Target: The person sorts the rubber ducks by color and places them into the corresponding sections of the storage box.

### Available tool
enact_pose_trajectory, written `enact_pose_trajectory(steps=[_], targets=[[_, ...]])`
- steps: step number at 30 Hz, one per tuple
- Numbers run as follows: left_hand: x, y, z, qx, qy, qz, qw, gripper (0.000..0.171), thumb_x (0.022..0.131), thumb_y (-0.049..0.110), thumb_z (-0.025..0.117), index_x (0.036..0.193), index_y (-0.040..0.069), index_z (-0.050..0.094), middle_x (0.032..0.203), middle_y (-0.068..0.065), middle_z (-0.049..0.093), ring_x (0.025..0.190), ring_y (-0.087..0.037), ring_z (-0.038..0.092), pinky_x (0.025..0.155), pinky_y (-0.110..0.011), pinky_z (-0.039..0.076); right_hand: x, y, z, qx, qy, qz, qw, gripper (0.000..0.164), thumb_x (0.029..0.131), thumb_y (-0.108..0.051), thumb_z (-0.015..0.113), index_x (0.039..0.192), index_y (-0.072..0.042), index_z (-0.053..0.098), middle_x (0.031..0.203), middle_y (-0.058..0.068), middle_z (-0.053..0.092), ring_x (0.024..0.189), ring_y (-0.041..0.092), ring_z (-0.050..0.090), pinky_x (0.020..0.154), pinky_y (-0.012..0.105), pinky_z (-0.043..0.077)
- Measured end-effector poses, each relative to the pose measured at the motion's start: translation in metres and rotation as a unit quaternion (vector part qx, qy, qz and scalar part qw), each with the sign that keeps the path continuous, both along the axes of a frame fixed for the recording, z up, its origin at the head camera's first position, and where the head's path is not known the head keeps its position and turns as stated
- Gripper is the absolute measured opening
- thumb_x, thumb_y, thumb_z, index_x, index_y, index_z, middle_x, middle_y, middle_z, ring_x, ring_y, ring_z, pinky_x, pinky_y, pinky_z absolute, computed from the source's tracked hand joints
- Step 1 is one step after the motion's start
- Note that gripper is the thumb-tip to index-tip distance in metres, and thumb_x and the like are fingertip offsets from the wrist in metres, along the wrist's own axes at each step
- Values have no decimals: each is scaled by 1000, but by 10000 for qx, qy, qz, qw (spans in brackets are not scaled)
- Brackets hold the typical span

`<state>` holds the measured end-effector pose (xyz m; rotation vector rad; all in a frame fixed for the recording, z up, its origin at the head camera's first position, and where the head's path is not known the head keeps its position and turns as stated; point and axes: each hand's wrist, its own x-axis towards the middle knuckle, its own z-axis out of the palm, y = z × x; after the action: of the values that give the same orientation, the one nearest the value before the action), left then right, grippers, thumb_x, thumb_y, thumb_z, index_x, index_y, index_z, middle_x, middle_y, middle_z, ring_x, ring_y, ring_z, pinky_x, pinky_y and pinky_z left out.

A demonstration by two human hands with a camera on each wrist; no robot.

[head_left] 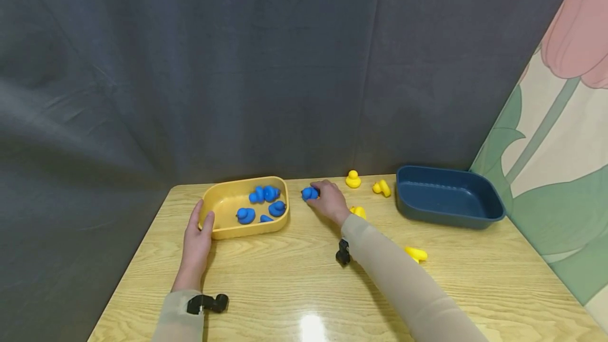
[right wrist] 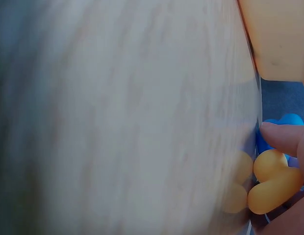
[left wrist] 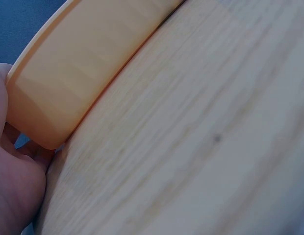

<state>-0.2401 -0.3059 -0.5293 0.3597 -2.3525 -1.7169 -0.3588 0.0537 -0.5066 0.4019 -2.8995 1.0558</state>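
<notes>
My left hand (head_left: pixel 197 236) holds the left end of a yellow plastic bin (head_left: pixel 244 232), thumb at the near corner and fingers along its side. Several blue rubber ducks (head_left: pixel 246 216) lie inside that bin. In the left wrist view, the bin's wall (left wrist: pixel 78 73) rests on the table beside the thumb. To the right of the bin, my right hand (head_left: pixel 330 202) pinches a blue rubber duck (head_left: pixel 310 193) at the table's back. A yellow rubber duck (head_left: pixel 358 211) is partly hidden by the right wrist; the right wrist view shows a yellow duck (right wrist: pixel 274 183) close to the hand.
At the right stands a dark blue bin (head_left: pixel 451 215). More yellow ducks lie on the wooden table: one upright (head_left: pixel 353 179) at the back, one tipped over (head_left: pixel 382 188), and one (head_left: pixel 416 254) beside the right forearm. A grey curtain (head_left: pixel 285 67) hangs behind the table.
</notes>
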Motion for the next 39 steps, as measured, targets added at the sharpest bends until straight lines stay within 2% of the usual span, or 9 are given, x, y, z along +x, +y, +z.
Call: enact_pose_trajectory(steps=[7,16,21,28,39], targets=[[1,0,0,-41,-2,-45,10000,76,116,54,49,180,28,16,184,-8,14,170,-33,9,136,-53,11,2,1,-2,-171,-1,-2,9999,47,99,-14,86,143,-3,73,141,17,71,131,40,61,117,54,47],[1,-1,-1,-100,19,-40,9999,78,116,57,49,180,28,16,184,-8,14,170,-33,9,136,-54,11,4,-2,-3,-417,-52,-209,9989,51,101,-13,83,150,-6,69,146,16,69,136,38,61,121,53,46],[2,-1,-1,-85,13,-52,9999,79,115,58,49,180,28,15,185,-8,13,170,-33,8,136,-54,10,8,-4,5,-717,129,-222,9971,49,101,-10,83,149,-6,70,146,15,69,138,37,61,122,53,45],[2,-3,-1,-131,-82,-66,9999,79,115,60,47,180,30,13,185,-7,12,170,-33,7,136,-55,10,16,-11,21,-922,354,-146,9950,46,100,-7,84,144,-7,73,139,14,73,132,35,65,118,51,49],[1,-3,-2,-133,21,-55,9999,79,115,59,48,180,28,15,184,-8,14,170,-32,8,136,-54,10,31,-34,39,-1106,389,242,9928,46,100,-8,83,145,-11,73,139,9,74,129,30,66,117,50,51]])
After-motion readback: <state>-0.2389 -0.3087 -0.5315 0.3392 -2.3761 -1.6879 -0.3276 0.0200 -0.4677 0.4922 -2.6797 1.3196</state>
